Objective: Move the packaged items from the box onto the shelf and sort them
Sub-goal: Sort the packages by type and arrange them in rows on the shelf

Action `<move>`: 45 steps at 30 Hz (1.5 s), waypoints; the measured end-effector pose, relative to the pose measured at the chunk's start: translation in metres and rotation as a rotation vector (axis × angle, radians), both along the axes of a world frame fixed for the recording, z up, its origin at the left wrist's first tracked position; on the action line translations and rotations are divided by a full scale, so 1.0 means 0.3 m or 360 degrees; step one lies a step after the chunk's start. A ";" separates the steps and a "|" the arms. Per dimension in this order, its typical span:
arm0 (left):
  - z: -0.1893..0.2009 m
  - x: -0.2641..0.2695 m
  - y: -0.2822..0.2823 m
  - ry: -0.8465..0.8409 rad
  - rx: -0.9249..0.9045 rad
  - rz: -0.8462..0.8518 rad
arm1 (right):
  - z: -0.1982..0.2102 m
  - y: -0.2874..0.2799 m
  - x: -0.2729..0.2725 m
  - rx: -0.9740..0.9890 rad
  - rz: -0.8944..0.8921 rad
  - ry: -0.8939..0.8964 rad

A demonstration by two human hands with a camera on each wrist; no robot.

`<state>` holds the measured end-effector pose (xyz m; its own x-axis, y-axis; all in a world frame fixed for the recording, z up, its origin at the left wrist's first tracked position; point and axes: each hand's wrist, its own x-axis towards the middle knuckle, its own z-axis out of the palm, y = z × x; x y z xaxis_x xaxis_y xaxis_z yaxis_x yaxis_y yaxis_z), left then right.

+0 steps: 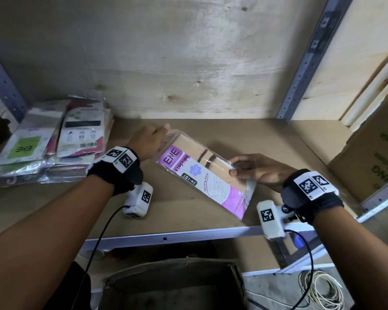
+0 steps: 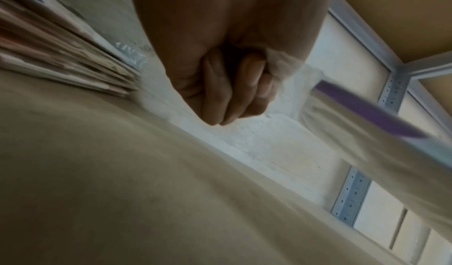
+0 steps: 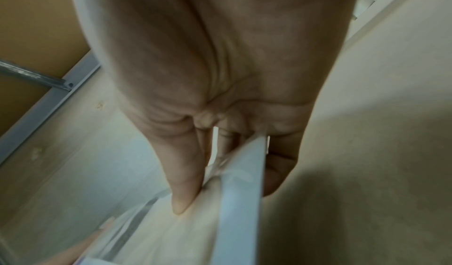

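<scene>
A clear packet of beige stockings with a purple and white card is held over the brown shelf board. My left hand pinches its upper plastic end; in the left wrist view that hand has curled fingers on the plastic and the packet runs off to the right. My right hand grips the packet's right edge, thumb on top. Seen from the right wrist, the right hand has its thumb and fingers on either side of the packet.
A pile of similar packets lies at the shelf's left end. A cardboard box stands at the right end. Below the shelf's metal front rail sits an open dark box, with coiled cable on the floor.
</scene>
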<state>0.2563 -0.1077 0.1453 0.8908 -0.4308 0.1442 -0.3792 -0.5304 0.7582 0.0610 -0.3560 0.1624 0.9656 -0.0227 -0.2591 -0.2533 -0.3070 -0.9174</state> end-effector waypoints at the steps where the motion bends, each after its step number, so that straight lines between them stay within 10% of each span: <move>1: -0.004 0.006 -0.003 0.0058 -0.0047 -0.0006 | -0.001 -0.003 -0.001 0.0010 -0.0004 -0.0001; 25: 0.068 -0.033 0.022 0.1032 -0.0865 -0.0235 | 0.012 -0.029 0.054 0.0213 -0.0041 -0.0051; 33: 0.028 -0.032 -0.002 0.0668 -0.0648 -0.0068 | -0.039 -0.030 0.037 0.0264 -0.0046 -0.0045; 39: 0.053 -0.034 0.024 0.1029 -0.0844 0.0023 | -0.051 -0.055 0.047 0.0261 -0.0203 -0.0012; 45: 0.015 -0.088 0.000 0.1079 -0.0441 0.0095 | -0.054 -0.047 0.046 0.0252 -0.0407 0.0000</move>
<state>0.2299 -0.1078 0.1498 0.8436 -0.4068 -0.3504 0.2444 -0.2901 0.9253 0.0748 -0.3701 0.1464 0.9337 -0.2246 -0.2789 -0.3041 -0.0861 -0.9488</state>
